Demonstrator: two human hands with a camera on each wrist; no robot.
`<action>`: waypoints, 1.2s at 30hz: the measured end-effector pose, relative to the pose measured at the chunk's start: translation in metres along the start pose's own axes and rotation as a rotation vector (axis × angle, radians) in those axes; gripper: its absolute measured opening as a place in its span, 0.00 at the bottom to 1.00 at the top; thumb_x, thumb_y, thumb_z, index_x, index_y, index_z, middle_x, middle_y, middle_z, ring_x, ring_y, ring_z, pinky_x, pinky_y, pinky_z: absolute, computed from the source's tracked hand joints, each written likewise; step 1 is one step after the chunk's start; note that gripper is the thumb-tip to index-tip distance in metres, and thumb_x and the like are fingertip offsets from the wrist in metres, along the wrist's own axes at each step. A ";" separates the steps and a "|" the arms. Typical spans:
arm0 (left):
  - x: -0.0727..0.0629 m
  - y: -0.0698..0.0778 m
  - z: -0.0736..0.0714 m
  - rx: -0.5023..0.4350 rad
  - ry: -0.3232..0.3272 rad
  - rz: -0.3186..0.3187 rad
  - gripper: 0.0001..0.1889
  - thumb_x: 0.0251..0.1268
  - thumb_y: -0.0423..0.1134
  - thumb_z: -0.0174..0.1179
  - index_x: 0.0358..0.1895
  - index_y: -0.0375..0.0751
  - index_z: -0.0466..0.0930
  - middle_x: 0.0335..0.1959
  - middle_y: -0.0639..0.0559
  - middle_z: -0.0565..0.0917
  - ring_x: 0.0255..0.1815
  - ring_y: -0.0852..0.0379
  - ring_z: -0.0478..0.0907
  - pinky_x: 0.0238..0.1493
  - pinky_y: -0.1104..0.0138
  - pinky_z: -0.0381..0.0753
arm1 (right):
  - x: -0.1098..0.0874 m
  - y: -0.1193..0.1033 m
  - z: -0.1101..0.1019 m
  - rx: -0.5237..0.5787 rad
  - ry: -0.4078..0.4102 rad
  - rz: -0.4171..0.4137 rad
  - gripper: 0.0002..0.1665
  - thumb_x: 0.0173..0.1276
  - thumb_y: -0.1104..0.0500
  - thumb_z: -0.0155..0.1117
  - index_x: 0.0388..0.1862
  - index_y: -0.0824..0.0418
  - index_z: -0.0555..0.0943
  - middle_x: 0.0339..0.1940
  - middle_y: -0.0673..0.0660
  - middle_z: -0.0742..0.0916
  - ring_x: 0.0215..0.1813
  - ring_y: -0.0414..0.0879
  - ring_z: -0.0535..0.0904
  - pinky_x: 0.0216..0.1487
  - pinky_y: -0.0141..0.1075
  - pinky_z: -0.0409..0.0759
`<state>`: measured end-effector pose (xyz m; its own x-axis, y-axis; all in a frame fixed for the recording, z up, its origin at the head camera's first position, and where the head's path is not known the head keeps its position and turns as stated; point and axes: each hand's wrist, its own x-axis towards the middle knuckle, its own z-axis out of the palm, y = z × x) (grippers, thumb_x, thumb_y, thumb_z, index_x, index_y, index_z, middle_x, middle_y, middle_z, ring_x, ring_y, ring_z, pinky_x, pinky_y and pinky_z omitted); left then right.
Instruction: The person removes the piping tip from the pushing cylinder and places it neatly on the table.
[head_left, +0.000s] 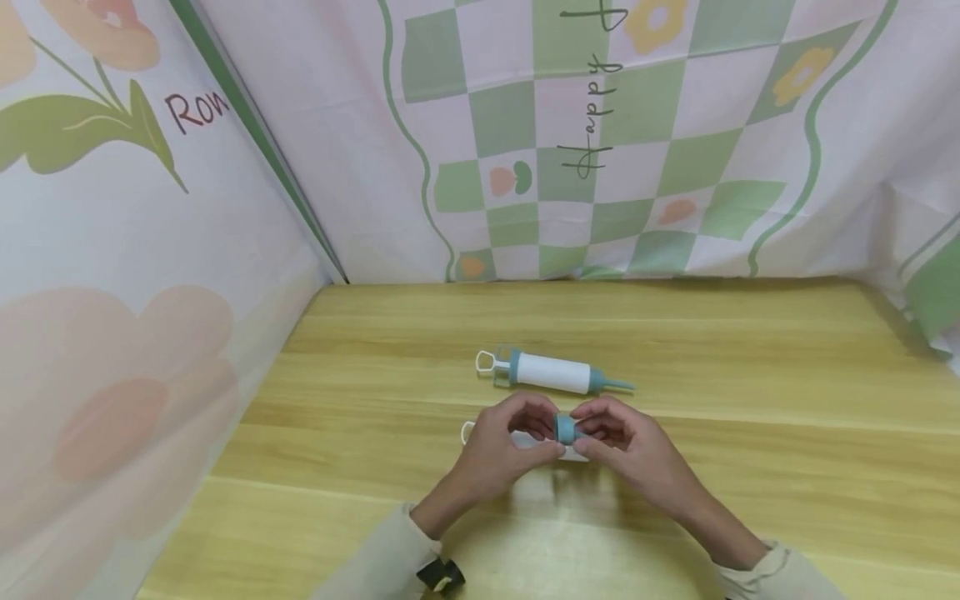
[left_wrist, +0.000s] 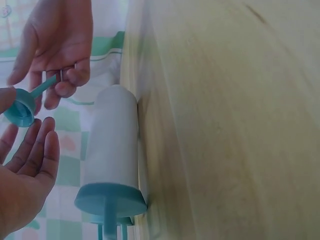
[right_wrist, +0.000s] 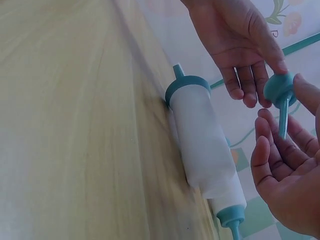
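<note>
Between my two hands, above the table, is a small teal nozzle cap with a thin spout. Its hollow side faces my left hand, whose thumb and fingertips pinch the cup-shaped part. From the other side, my right hand pinches it by thumb and fingers around the spout side; the spout points toward that palm. Below the hands lies a white syringe barrel with a teal flange, its far end without a nozzle. The hands partly hide it in the head view.
A second, whole toy-like syringe with a white pull handle and teal nozzle lies just behind the hands. The wooden table meets a patterned cloth at the back and another cloth on the left.
</note>
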<state>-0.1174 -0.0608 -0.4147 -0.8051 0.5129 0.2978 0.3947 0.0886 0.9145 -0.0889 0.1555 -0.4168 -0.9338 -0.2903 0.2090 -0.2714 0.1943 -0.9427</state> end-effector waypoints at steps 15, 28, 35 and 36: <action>-0.002 0.002 -0.005 0.010 0.032 -0.005 0.17 0.59 0.29 0.70 0.50 0.41 0.78 0.41 0.55 0.84 0.41 0.59 0.82 0.47 0.57 0.83 | -0.007 0.006 0.000 0.027 0.037 -0.007 0.12 0.71 0.67 0.64 0.52 0.67 0.78 0.39 0.59 0.86 0.38 0.47 0.83 0.38 0.37 0.84; -0.004 -0.002 -0.008 0.017 0.035 -0.006 0.16 0.60 0.30 0.70 0.49 0.41 0.78 0.41 0.55 0.84 0.41 0.57 0.82 0.47 0.60 0.83 | -0.008 0.004 0.001 -0.001 0.100 -0.004 0.06 0.70 0.68 0.65 0.44 0.67 0.81 0.36 0.60 0.86 0.34 0.50 0.84 0.35 0.37 0.84; -0.007 -0.003 -0.008 0.010 0.031 -0.013 0.17 0.60 0.30 0.70 0.50 0.40 0.78 0.43 0.54 0.84 0.42 0.57 0.82 0.48 0.60 0.83 | -0.008 0.003 0.000 -0.016 0.107 0.003 0.06 0.69 0.68 0.65 0.44 0.67 0.81 0.36 0.58 0.86 0.34 0.50 0.84 0.34 0.36 0.84; -0.007 -0.003 -0.008 0.007 0.031 -0.014 0.17 0.60 0.30 0.70 0.51 0.40 0.78 0.43 0.54 0.84 0.43 0.56 0.82 0.48 0.60 0.83 | -0.009 0.003 0.000 -0.018 0.108 0.005 0.06 0.69 0.68 0.66 0.43 0.67 0.82 0.36 0.58 0.86 0.34 0.50 0.84 0.34 0.36 0.84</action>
<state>-0.1165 -0.0717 -0.4176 -0.8240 0.4848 0.2932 0.3861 0.1016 0.9169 -0.0815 0.1583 -0.4212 -0.9546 -0.1864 0.2323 -0.2700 0.2129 -0.9390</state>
